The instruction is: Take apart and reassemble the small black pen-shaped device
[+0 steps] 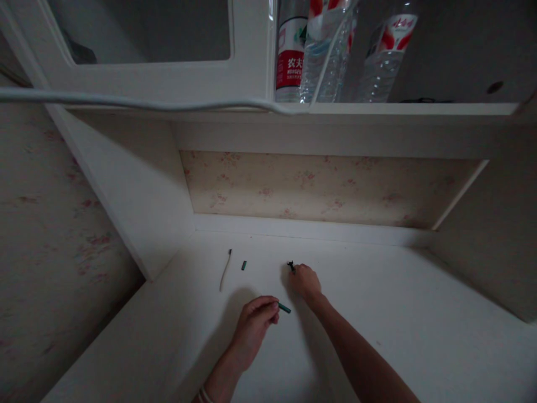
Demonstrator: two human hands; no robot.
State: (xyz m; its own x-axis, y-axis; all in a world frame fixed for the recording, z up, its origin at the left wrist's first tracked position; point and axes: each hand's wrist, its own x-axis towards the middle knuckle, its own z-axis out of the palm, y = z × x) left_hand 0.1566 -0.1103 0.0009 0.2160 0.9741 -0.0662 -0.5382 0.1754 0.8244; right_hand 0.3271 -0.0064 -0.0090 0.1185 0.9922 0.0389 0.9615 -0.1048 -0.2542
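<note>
My left hand (257,322) pinches one end of a short, thin green strip (285,308), which sticks out to the right from its fingertips. Farther back, my right hand (305,281) is closed around a small dark piece (291,265) with a forked tip, low over the white desktop (356,313); the fingers hide most of it, and its kind cannot be told. To the left lies a small green rectangular piece (244,265). Beside that piece rests a thin, pale, slightly curved stick with a dark tip (225,271), perhaps a toothbrush.
Overhead, a cabinet shelf (377,109) holds several plastic water bottles (289,61). A pale cable (168,104) crosses in front of the cabinet. White side panels and a back wall with floral wallpaper (310,184) enclose the desktop.
</note>
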